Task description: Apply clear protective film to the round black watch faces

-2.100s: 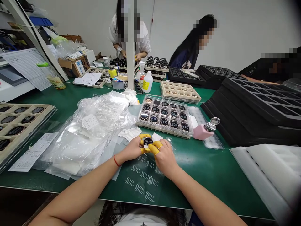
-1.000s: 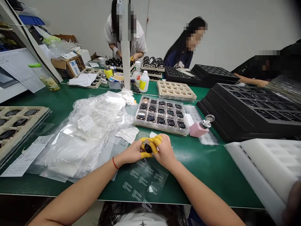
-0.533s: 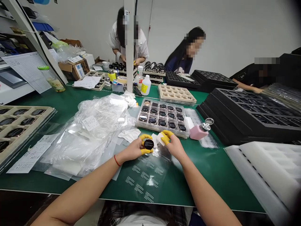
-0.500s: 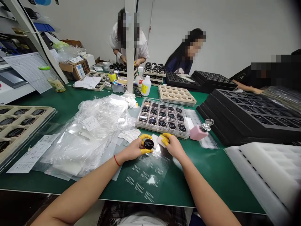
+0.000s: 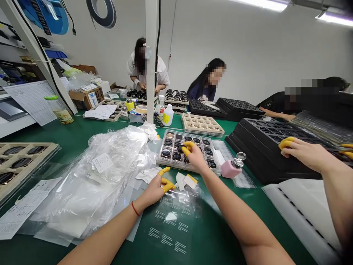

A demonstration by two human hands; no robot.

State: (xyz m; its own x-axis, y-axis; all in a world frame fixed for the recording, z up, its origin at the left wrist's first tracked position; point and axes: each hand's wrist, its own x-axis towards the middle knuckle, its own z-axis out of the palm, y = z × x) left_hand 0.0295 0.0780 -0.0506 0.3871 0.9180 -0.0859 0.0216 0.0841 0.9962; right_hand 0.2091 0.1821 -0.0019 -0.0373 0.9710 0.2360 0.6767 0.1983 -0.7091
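My right hand (image 5: 194, 156), with yellow finger cots, pinches a small round black disc (image 5: 181, 148) over the clear compartment tray (image 5: 161, 162). Most of the tray's compartments hold similar round black pieces with white print. My left hand (image 5: 154, 187) is empty, its yellow-tipped fingers apart, just above the table. Close to it lie a crumpled white tissue (image 5: 147, 174) and a clear film sheet with white text (image 5: 168, 224). Small white and yellow pads (image 5: 190, 181) sit between my two hands.
A pink pump bottle (image 5: 231, 169) stands right of the tray. Plastic bags (image 5: 110, 158) cover the left side. A co-worker's hand (image 5: 300, 151) reaches in by the black trays (image 5: 248, 154) at right. Beige trays (image 5: 202, 125) stand behind; a metal post (image 5: 150, 66) rises midway.
The black disc has passed from my left hand to my right, which has moved forward over the tray. My left hand has opened. A co-worker's arm has entered from the right.
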